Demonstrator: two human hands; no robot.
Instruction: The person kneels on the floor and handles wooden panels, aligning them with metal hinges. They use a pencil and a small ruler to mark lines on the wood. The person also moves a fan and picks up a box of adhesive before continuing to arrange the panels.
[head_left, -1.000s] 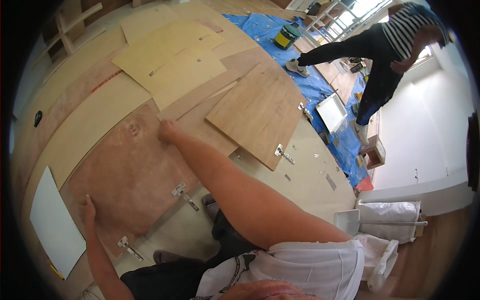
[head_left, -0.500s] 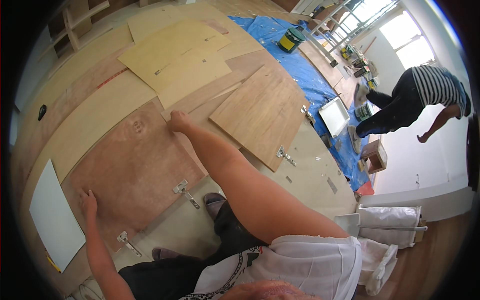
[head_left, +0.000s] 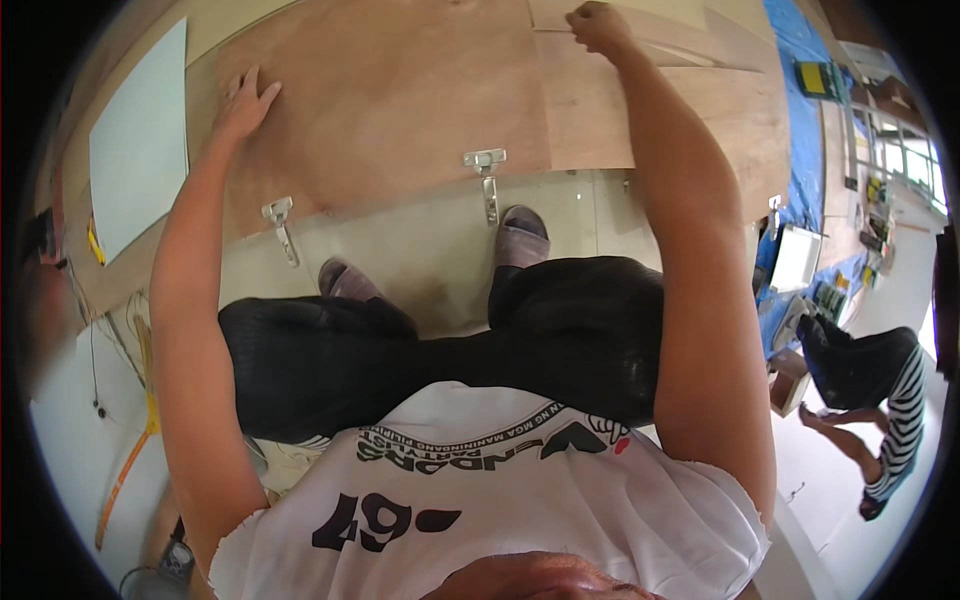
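Note:
A brown plywood cabinet door panel (head_left: 390, 100) lies flat in front of me, with two metal hinges (head_left: 486, 185) along its near edge. My left hand (head_left: 245, 105) rests on its left part, fingers spread and nothing held. Beyond the panel's far right corner is my right hand (head_left: 603, 30), above pale sheets. Its fingers are curled closed; whatever may be inside them is hidden. A second wooden panel (head_left: 700, 120) lies on the right, partly covered by my right forearm. Left of my left hand is a white board (head_left: 145, 140).
My slippered feet (head_left: 522, 235) are at the panels' near edge. A yellow-handled tool (head_left: 95, 243) lies beside the white board. Blue sheeting (head_left: 800, 150) on the right carries a paint bucket (head_left: 818, 80) and a white tray (head_left: 797, 258). Another person (head_left: 870, 380) bends over at the far right.
My view has swung down and toward the left. My right hand has shifted rightward off the panel's far corner. My left hand's fingers are now spread on the panel. The other person has bent lower.

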